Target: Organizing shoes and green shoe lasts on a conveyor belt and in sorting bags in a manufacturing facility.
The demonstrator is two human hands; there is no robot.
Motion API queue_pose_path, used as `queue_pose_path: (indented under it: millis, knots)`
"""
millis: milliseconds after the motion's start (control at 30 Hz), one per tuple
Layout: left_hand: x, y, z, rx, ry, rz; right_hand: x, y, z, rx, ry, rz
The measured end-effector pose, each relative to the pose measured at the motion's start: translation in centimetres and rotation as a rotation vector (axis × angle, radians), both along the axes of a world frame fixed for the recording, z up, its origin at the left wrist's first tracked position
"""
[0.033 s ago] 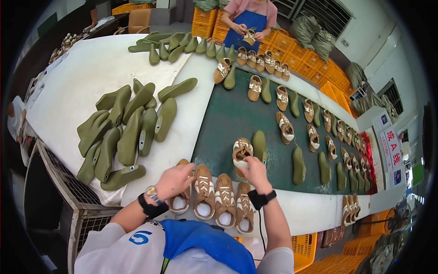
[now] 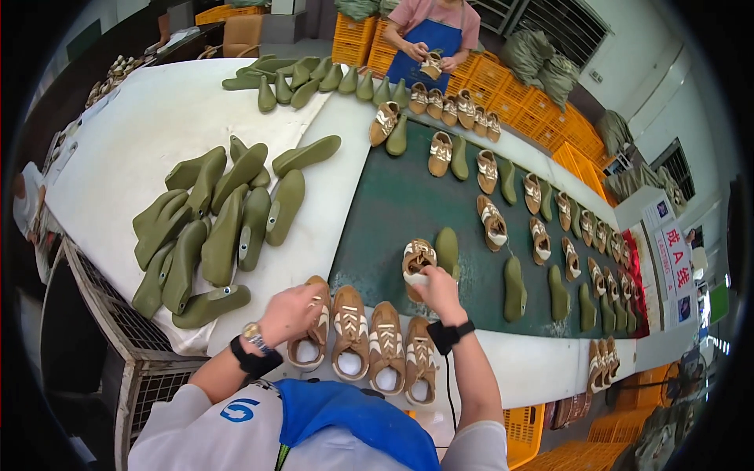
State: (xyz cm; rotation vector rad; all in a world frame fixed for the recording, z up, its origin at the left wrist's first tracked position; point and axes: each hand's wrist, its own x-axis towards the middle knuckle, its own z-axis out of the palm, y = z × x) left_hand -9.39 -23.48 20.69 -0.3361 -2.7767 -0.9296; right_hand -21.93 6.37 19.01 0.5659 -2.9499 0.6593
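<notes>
My right hand (image 2: pixel 442 295) pinches the heel of a tan sneaker with white stripes (image 2: pixel 418 255), which stands on the green belt. Beside that sneaker lies an olive shoe last (image 2: pixel 448 250). My left hand (image 2: pixel 292 313) is closed at the side of another tan sneaker (image 2: pixel 316 339), the leftmost in a row along the near table edge. Its fingertips are partly hidden against the upper. Further sneakers in this row include one with white laces (image 2: pixel 350 322); white stuffing shows in their openings.
A pile of olive lasts (image 2: pixel 228 228) covers part of the white table (image 2: pixel 102 157) at left. Pairs of sneakers and lasts line the green belt (image 2: pixel 377 212) to the right. Across the table, a person in a blue apron (image 2: pixel 428 55) holds a shoe. Orange crates (image 2: pixel 542 110) stand behind.
My left hand has shifted slightly left and its fingers have drawn together at the leftmost sneaker, uncovering more of its upper. My right hand stays on its sneaker's heel.
</notes>
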Motion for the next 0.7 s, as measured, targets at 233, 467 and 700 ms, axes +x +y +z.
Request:
queue_pose_path:
  millis: [233,467,700]
  knots:
    - [4.5,-9.7,-3.6,-0.156,-0.132,0.354,-10.5,0.8,-6.3,-0.098,0.061,-0.337]
    - [7.4,-17.2,-6.4,-0.269,-0.263,0.406,-4.5,-0.4,-3.8,-0.243,-0.167,0.06]
    - [5.3,-16.4,-5.7,0.029,-0.164,0.404,5.9,-1.9,0.3,-0.444,-0.408,0.141]
